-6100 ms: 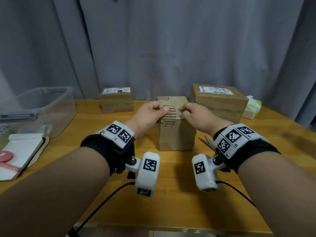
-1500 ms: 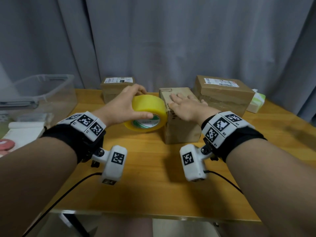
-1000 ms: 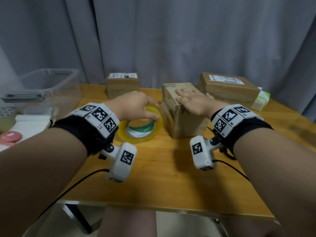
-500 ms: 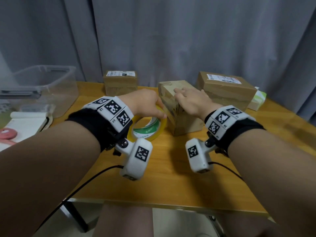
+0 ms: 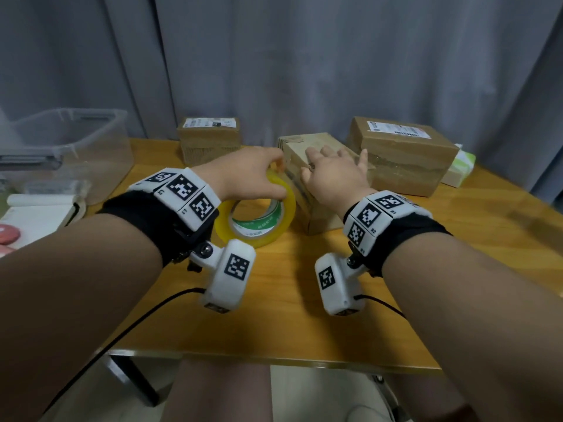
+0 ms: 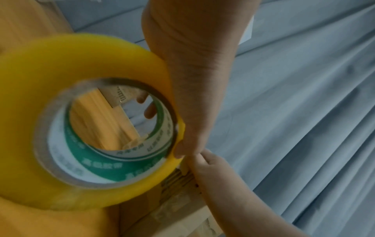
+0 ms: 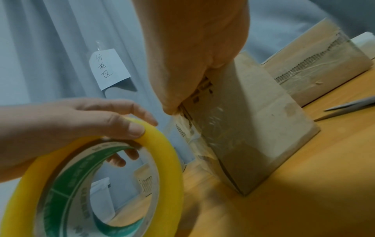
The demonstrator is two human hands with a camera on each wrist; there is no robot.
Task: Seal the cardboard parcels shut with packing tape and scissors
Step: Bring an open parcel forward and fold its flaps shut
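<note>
On counter [image 5: 457, 226], L hand [image 5: 243, 175] gripped tape roll [image 5: 259, 214]; R hand [image 5: 332, 175] lay flat on middle box [image 5: 316, 214]. Taping half done, no cut yet.

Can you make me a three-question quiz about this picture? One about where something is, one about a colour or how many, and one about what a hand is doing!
1. Where is the tape roll?
A. left of the middle box
B. in the plastic bin
C. on the floor

2. How many cardboard boxes are on the table?
A. two
B. three
C. five

3. What is the right hand doing?
A. holding scissors
B. lying flat on the box
C. making a fist

Answers: 1 A, the left hand grips the roll beside that box. 2 B, three stand along the back. 3 B, its fingers lie spread on the box.
</note>
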